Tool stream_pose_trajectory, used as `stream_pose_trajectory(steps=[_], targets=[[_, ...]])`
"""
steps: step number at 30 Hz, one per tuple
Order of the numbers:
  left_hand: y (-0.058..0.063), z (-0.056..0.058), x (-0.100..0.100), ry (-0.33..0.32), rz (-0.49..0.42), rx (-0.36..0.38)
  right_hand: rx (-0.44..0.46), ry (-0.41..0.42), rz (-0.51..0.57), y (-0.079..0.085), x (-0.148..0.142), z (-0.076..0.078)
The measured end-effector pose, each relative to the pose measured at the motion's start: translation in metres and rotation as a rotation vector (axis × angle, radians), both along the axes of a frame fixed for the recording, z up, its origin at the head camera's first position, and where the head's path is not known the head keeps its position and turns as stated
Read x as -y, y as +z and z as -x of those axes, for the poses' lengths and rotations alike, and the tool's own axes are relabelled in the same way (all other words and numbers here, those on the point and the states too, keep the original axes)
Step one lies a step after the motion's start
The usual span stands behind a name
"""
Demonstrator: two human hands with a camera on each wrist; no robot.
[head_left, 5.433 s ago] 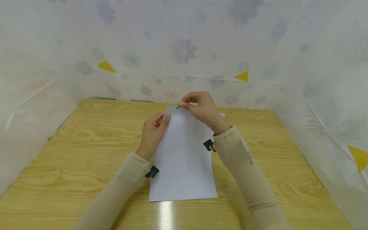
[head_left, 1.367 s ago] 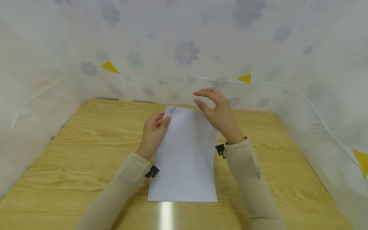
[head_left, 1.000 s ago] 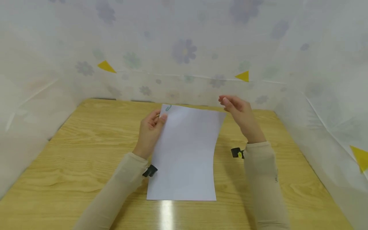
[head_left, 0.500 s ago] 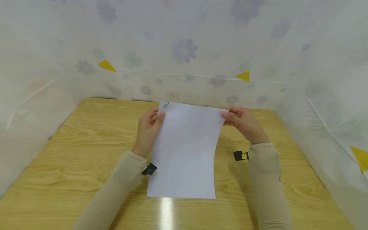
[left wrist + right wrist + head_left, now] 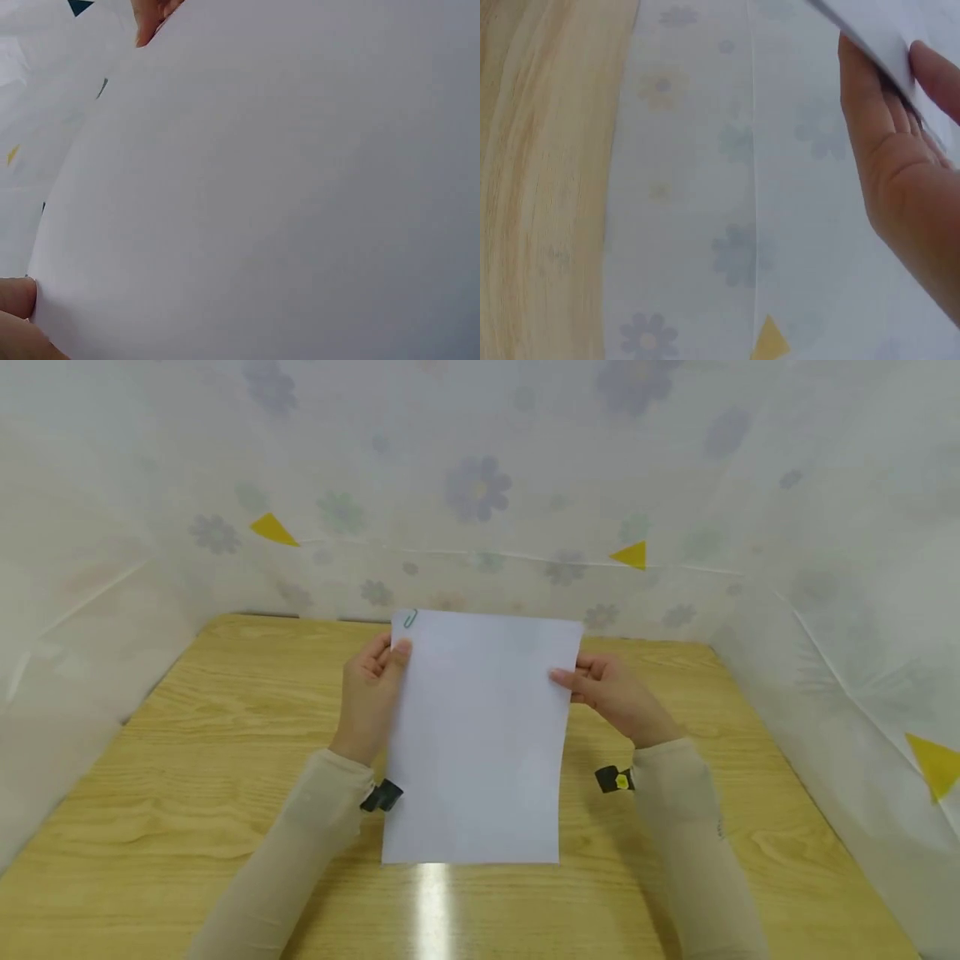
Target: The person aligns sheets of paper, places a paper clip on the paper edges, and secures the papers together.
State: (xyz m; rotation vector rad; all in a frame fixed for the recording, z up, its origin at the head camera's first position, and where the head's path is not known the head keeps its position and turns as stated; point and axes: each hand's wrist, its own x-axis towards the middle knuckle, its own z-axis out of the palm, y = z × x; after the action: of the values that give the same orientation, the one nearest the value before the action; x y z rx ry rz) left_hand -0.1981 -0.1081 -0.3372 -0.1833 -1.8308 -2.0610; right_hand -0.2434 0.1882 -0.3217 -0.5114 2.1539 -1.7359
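White paper (image 5: pixel 480 735) stands tilted up between both hands in the head view, its lower edge toward the person. A green paper clip (image 5: pixel 410 619) sits on its upper left corner. My left hand (image 5: pixel 371 693) pinches the left edge just below the clip, thumb in front and fingers behind. On the other side my right hand (image 5: pixel 618 697) pinches the right edge below the corner, its thumb on the front face. From the right wrist view, the paper (image 5: pixel 877 37) shows edge-on between the thumb and fingers of the right hand (image 5: pixel 907 157).
The wooden table (image 5: pixel 225 760) extends on all sides of the paper. Behind it hangs a white flower-patterned curtain (image 5: pixel 480 493) with yellow triangles, and similar sheeting closes in the left and right sides. Black wrist pieces (image 5: pixel 382 796) sit at both sleeves.
Earlier the right hand put the green clip on the paper's top edge and let go. It then moved right and took the right edge. Now the paper is raised more upright, squared between both hands.
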Motion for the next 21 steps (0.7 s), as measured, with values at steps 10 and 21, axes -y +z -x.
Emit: stream_pose_trajectory(steps=[10,21], targets=[[0.006,-0.002,0.002,0.006,-0.094,0.011,-0.06,-0.152,0.121,0.001,0.027,-0.016],[0.005,-0.001,0.0,-0.069,-0.004,-0.005,-0.325,-0.312,0.188,0.015,0.028,-0.023]])
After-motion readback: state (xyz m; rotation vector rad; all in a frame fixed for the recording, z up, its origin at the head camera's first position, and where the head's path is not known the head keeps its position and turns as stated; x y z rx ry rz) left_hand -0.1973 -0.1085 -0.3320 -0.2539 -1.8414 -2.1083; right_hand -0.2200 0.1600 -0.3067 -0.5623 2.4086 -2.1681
